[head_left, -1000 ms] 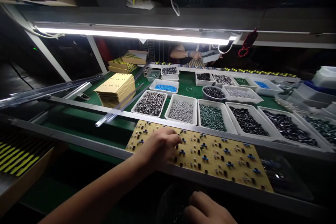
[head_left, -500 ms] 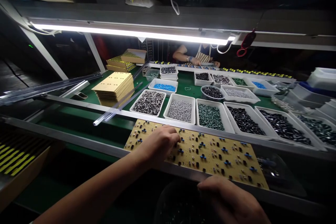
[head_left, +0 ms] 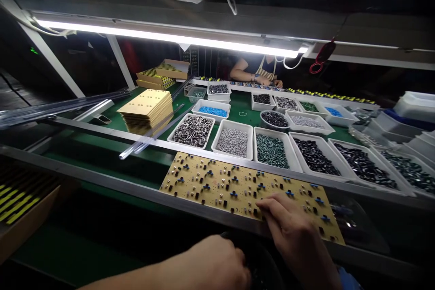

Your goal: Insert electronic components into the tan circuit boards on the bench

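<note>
A tan circuit board (head_left: pixel 200 176) lies across the metal rails, dotted with black, blue, grey and silver components. My right hand (head_left: pixel 288 226) is over its front edge, thumb and fingers pinched together against the board. Whatever sits between those fingertips is too small or hidden to name. Lower down, my left hand (head_left: pixel 214 260) is at the rim of a dark round bowl (head_left: pixel 267 253), its fingers curled and closed. Shadow and the hand itself hide what the left fingers hold. Small shiny pieces show dimly inside the bowl.
Behind the board stand white trays of green (head_left: pixel 272 150), grey (head_left: pixel 233 141) and black components (head_left: pixel 316 156). A stack of tan boards (head_left: pixel 146 108) and clear plastic tubes (head_left: pixel 152 133) are at left. A co-worker's arm (head_left: pixel 243 72) shows beyond. A light tube (head_left: pixel 163 38) hangs overhead.
My left hand has drawn back from the board down to the dark bowl. My right hand has risen from beside the bowl onto the board's front part.
</note>
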`<act>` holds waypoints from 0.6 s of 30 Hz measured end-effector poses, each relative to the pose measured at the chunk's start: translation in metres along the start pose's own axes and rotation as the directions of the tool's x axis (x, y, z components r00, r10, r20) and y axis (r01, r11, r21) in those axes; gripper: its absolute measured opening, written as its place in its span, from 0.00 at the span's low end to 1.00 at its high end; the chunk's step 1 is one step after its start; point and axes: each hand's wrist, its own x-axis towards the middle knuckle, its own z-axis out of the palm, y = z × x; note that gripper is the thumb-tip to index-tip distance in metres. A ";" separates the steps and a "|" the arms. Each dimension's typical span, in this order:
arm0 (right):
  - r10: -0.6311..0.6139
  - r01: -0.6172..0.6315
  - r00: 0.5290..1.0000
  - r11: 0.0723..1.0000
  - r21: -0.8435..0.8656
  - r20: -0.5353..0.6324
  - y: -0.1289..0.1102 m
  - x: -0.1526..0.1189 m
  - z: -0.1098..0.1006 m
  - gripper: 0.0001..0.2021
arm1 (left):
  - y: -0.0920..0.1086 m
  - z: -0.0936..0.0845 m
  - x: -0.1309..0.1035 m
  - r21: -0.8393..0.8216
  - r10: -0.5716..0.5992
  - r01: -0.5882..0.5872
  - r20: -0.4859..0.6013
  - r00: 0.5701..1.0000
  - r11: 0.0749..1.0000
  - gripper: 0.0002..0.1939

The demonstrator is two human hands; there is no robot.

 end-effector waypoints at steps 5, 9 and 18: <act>0.022 -0.021 0.998 0.999 -0.025 0.063 -0.002 0.004 -0.003 0.13 | 0.005 0.033 0.003 0.057 0.026 -0.026 -0.013 1.000 0.998 0.10; 0.032 -0.027 0.994 0.998 -0.048 0.101 -0.004 0.005 -0.002 0.13 | 0.003 0.033 -0.005 -0.030 0.010 -0.014 -0.147 0.989 0.999 0.12; -0.016 0.014 0.999 0.998 -0.059 -0.030 -0.008 -0.010 -0.013 0.11 | 0.006 0.017 -0.021 -0.334 -0.213 0.066 -0.425 0.880 0.940 0.04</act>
